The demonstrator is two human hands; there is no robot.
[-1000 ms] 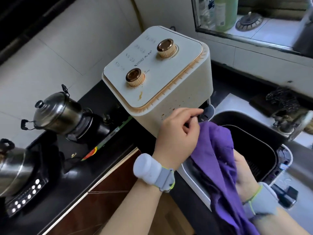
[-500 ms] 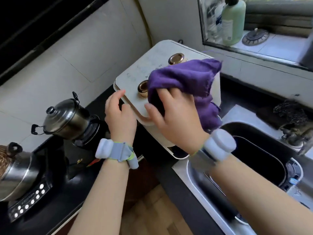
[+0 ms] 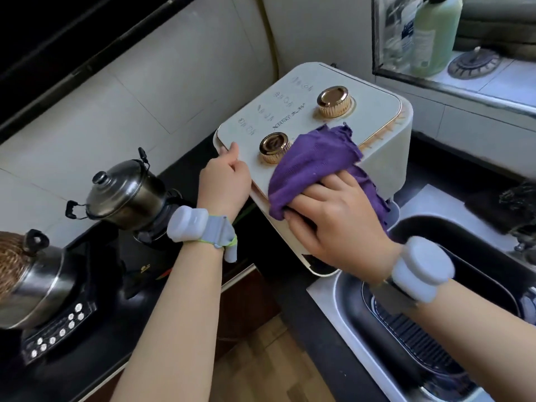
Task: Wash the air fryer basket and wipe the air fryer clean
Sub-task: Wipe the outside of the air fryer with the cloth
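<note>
A cream air fryer [image 3: 380,158] with two gold knobs stands tilted on the black counter beside the sink. My left hand [image 3: 224,184] grips its near left corner, thumb on the top panel. My right hand [image 3: 333,221] holds a bunched purple cloth [image 3: 316,161] pressed on the fryer's front top edge, just right of the nearer knob [image 3: 274,147]. The black air fryer basket [image 3: 452,320] lies in the steel sink [image 3: 333,303] under my right forearm, its grate showing.
A steel pot [image 3: 127,192] sits on a burner at left, a larger lidded pot [image 3: 26,280] on an induction cooker with white buttons. A green bottle [image 3: 435,33] stands on the window sill. A dark scourer [image 3: 519,204] lies by the sink.
The cloth slid from the top panel's far right down toward the front edge with my right hand. My left hand shifted up to the fryer's corner. The far knob is uncovered.
</note>
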